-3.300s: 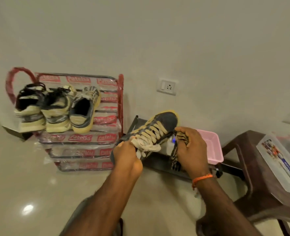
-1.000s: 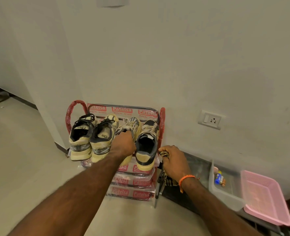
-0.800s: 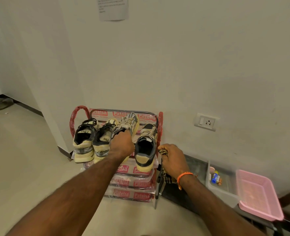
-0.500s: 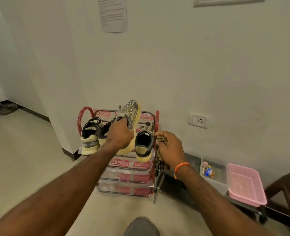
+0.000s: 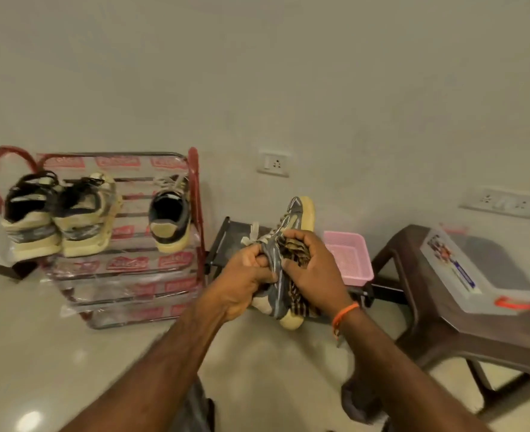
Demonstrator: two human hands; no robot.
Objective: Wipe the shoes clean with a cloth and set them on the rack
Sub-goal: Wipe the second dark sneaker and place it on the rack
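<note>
The rack (image 5: pixel 192 213), well left of the fingers, now carries three shoes with a gap where a fourth stood half a second ago; that shoe (image 5: pixel 291 219) has come off and sits between both hands above the floor. The left hand (image 5: pixel 242 285) curls its fingers round the shoe's side, and the right hand (image 5: pixel 313 269) clutches the striped cloth (image 5: pixel 295 251) against it. Wiping looks to be under way, so this shoe has yet to return to the rack
</note>
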